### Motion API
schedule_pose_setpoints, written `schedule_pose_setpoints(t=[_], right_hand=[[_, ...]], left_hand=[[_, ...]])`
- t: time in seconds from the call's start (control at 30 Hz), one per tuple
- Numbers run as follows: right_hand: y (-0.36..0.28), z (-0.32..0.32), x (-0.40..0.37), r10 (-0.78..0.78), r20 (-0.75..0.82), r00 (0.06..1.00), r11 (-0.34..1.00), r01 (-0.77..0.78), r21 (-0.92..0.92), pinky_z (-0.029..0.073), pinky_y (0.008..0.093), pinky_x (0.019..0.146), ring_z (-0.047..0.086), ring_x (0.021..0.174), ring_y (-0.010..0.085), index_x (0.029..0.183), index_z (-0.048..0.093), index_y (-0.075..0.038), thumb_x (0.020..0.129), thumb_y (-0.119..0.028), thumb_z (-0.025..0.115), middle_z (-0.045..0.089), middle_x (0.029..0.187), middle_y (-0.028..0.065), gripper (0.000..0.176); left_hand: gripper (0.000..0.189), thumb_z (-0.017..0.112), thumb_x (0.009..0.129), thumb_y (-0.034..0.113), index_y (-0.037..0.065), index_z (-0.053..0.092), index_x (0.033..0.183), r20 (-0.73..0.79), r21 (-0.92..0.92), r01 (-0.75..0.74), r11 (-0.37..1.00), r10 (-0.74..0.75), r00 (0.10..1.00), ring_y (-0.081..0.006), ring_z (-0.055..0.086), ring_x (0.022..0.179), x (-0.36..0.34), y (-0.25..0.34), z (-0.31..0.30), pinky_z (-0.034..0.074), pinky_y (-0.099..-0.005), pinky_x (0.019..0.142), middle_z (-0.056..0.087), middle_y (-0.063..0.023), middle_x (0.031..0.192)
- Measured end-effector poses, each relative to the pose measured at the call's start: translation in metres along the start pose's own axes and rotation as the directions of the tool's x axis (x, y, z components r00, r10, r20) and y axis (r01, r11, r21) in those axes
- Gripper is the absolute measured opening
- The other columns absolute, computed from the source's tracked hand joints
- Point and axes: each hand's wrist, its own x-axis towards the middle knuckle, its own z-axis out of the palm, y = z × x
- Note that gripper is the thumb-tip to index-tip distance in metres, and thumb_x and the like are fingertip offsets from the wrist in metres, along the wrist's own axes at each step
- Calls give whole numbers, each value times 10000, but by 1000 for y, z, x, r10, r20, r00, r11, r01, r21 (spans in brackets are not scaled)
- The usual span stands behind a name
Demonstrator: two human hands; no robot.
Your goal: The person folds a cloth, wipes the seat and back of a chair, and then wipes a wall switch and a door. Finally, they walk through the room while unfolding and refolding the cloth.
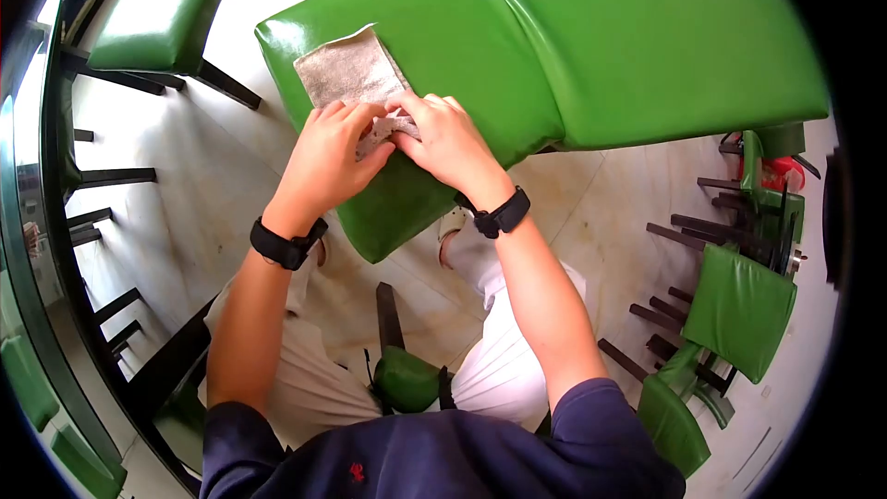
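Note:
A greyish-beige cloth (346, 69) lies on the green padded seat of a chair (462, 32) in front of me. Its far part is spread flat, while the near edge is bunched up between my hands. My left hand (328, 157) has its fingers curled over the left side of the bunched edge. On the right side, my right hand (445, 140) pinches the same edge with thumb and fingers. Both hands are close together above the seat's near left part, and the fingers hide some of the cloth.
The chair's green backrest (674, 46) extends to the right. Another green chair (162, 9) stands at the upper left, beside a dark-framed glass-topped table (55, 222). More green chairs (739, 305) are grouped at the right. Pale floor tiles (212, 166) lie below.

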Motion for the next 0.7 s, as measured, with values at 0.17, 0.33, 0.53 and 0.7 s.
schedule_pose_setpoints(t=[0.17,0.33,0.53,0.7], right_hand=[[0,-9,6,-75,7,997,995,75,67,472,425,1007,598,1137,307,1130,681,-122,800,-158,781,664,1204,88,346],[1,-13,5,-194,3,981,978,194,-79,460,408,1058,528,1245,263,1163,703,-124,784,-170,807,621,1311,40,395],[10,-3,8,-180,-44,983,975,172,-137,475,411,1007,601,1129,245,1062,764,-126,841,-134,751,697,1181,18,222],[6,-14,9,-114,-13,993,990,112,-86,487,394,951,662,986,264,1034,770,-128,907,-173,686,750,996,70,159]], left_hand=[[185,661,848,46,26,657,1032,-95,40,86,996,-82,992,-366,620,941,0,-23,17,501,-440,836,668,-167,918],[174,676,839,44,19,648,1009,-147,26,173,985,-168,975,-368,613,937,4,-20,15,502,-436,838,663,-161,921],[179,734,834,80,33,663,992,-231,145,-2,989,36,972,-319,590,976,3,-14,10,493,-413,852,644,-108,968],[201,759,840,133,43,679,1000,-99,176,-111,978,130,987,-309,589,953,0,-14,6,490,-414,844,647,-98,943]])
